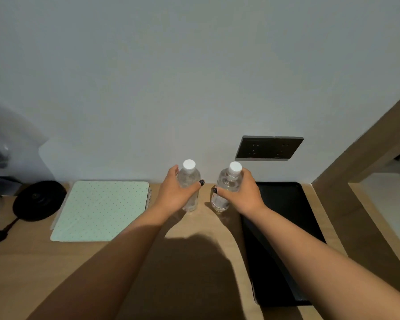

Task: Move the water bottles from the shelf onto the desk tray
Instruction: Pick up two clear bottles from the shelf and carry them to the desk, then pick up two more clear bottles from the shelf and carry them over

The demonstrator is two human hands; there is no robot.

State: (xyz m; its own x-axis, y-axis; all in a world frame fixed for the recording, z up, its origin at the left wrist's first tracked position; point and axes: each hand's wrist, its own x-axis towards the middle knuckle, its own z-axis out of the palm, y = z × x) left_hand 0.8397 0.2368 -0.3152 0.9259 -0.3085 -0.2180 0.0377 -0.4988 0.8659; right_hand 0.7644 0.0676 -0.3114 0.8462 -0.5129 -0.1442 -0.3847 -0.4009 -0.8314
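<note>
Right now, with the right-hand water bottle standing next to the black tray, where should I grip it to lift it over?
Grip the right bottle around its straight clear body, below the white cap, coming from its right side as the right hand does. It stands upright and the body is round, so fingers wrap it well; the tray lies on that side.

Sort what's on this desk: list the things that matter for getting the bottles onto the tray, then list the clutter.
Job:
left bottle, in the left hand grip
right bottle, in the right hand grip
black tray, right of both bottles

Lying about:
dotted green mat
round black base with its cord
wall socket
</note>
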